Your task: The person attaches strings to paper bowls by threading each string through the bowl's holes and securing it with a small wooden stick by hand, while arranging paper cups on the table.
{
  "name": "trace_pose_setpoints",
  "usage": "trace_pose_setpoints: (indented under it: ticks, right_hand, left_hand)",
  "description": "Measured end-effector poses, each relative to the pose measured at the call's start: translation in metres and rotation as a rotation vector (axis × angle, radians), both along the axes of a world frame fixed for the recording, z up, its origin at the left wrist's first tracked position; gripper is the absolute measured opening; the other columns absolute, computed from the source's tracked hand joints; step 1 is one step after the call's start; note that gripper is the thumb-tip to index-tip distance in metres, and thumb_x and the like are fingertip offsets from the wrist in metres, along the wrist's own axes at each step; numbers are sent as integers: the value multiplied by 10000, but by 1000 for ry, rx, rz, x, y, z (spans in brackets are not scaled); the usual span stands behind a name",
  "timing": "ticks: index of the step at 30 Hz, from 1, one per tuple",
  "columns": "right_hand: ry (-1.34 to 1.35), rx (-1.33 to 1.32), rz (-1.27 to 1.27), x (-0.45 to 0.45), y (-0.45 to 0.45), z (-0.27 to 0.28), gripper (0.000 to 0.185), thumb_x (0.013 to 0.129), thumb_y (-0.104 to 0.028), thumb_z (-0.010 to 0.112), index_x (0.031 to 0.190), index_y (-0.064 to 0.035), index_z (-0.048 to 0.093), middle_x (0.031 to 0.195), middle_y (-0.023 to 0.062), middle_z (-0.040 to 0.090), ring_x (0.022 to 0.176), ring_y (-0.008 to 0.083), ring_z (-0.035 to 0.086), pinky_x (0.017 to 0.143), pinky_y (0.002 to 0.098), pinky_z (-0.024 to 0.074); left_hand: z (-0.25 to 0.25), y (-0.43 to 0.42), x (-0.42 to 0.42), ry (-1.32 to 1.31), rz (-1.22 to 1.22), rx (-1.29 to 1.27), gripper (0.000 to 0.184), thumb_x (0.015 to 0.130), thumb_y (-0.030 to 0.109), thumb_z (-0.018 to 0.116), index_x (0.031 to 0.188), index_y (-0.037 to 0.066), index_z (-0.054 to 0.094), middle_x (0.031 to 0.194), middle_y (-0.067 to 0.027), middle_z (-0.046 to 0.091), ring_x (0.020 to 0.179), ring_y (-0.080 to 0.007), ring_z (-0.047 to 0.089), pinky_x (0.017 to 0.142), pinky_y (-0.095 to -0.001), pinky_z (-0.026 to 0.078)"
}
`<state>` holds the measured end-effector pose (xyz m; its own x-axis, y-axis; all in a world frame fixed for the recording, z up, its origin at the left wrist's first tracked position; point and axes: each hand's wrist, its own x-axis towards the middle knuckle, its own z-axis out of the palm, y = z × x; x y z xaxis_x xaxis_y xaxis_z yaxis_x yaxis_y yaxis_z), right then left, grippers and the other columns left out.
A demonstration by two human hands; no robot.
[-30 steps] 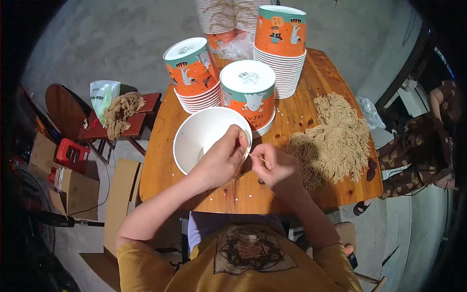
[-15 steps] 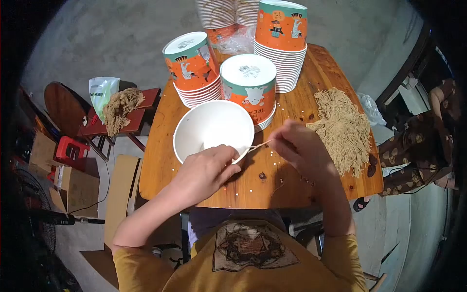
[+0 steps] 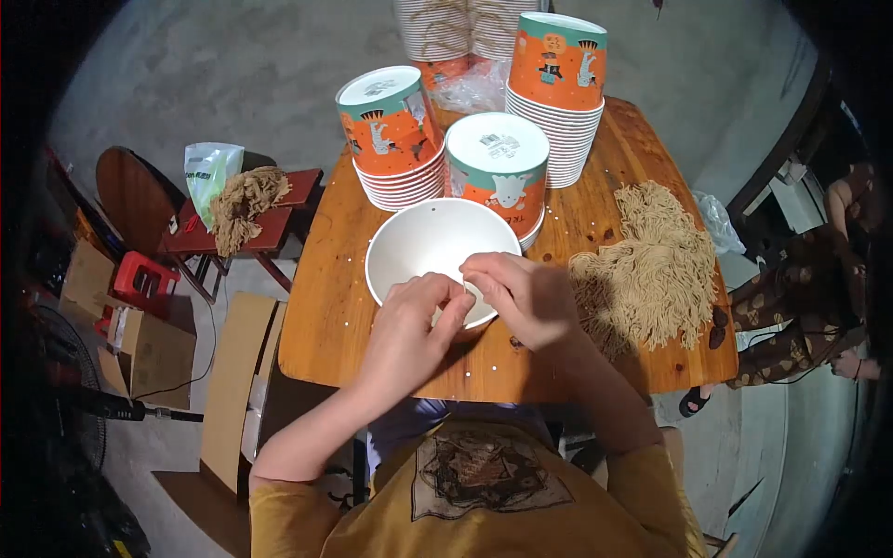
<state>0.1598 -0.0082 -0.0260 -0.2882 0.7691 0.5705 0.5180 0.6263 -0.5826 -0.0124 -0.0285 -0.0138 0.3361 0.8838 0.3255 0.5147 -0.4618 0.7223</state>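
On my feed, the left hand (image 3: 419, 316) pinches narrowly over the near rim of the white tub (image 3: 409, 244); the right hand (image 3: 526, 302) pinches just beside it, both seemingly on a thin strand (image 3: 465, 286) mostly hidden from me. I judge that a hard tug could snap the strand or crease the rim, and a loose pinch could drop it into the tub. Left of the surface (image 3: 326, 307) I see a red bench (image 3: 305, 189) bearing a bag (image 3: 212, 169) and brown tangle (image 3: 246, 209). On the surface, orange tubs (image 3: 498, 149) stand far, the cord bundle (image 3: 660, 270) right. Beyond are another person's trousers (image 3: 786, 321).
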Motion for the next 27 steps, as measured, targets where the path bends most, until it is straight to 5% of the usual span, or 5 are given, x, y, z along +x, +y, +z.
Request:
trace_pose_setpoints:
  ticks: [3,7,11,18,27]
  right_hand:
    - [-8,-55,-54,0,-4,5,136,893,-136,554,973,-64,636,740,116,649,648,233,651,572,324,494]
    - [-83,-248,-157,0,-8,14,138,914,-193,507,971,-73,543,760,168,633,726,350,630,583,423,485]
    - [-216,53,-260,-8,0,16,128,889,-191,552,852,-68,550,575,157,583,547,341,614,464,421,466]
    - [-288,111,-225,-15,6,14,93,845,-185,614,834,-94,598,544,151,557,530,334,604,457,421,475]
    - [-459,60,-282,-18,8,20,137,861,-207,566,820,-77,576,548,148,580,522,326,620,442,420,476]
  left_hand:
    - [0,0,0,71,52,36,138,877,159,591,833,29,611,781,-113,598,790,-278,557,728,-347,442]
    - [3,-3,-10,188,-45,47,145,857,164,606,807,31,582,786,-88,578,887,-275,506,831,-359,391]
    - [0,6,-25,185,-187,66,145,851,166,603,800,37,559,800,-57,547,916,-257,461,926,-374,321]
    - [-6,-6,-31,61,-185,139,236,787,54,659,986,52,531,901,-95,518,917,-252,490,852,-343,383]
    - [1,-6,-33,336,-296,400,268,721,15,678,949,27,537,933,-136,522,944,-327,538,821,-393,452]
